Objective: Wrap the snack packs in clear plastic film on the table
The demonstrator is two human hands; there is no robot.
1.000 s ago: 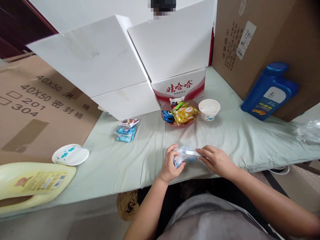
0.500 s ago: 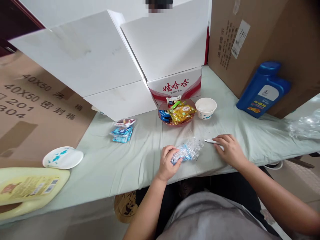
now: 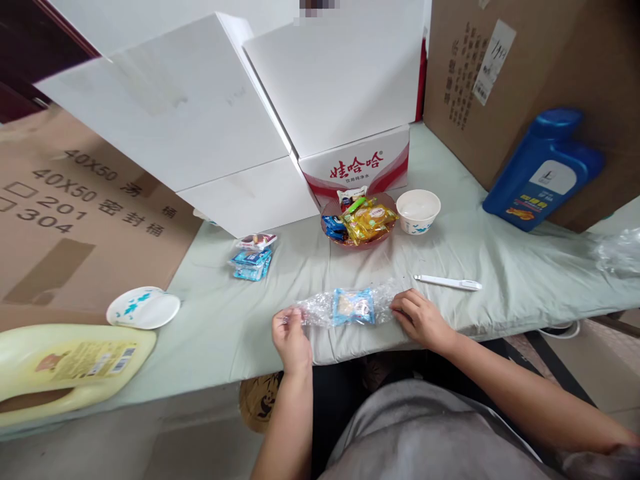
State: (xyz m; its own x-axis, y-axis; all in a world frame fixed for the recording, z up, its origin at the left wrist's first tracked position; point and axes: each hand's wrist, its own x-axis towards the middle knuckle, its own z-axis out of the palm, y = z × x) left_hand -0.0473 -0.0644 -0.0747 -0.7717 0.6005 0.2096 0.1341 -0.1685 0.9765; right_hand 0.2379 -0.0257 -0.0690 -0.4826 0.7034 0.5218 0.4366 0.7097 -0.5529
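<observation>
My left hand (image 3: 293,340) and right hand (image 3: 423,320) grip opposite ends of the plastic wrap (image 3: 319,311) — an uneven tug could slide the blue packet (image 3: 353,307) loose.

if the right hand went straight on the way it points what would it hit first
The right hand would first meet the crinkled clear plastic wrap, which it seems to touch, then probably the small square blue-edged packet; depth is unclear.

Indoor storage-like corner, exact kind unclear: cardboard carton (image 3: 100,207), left; white boxes (image 3: 175,113), upper centre; cloth-covered table (image 3: 210,327), centre; tiled floor (image 3: 595,373), lower right.
</observation>
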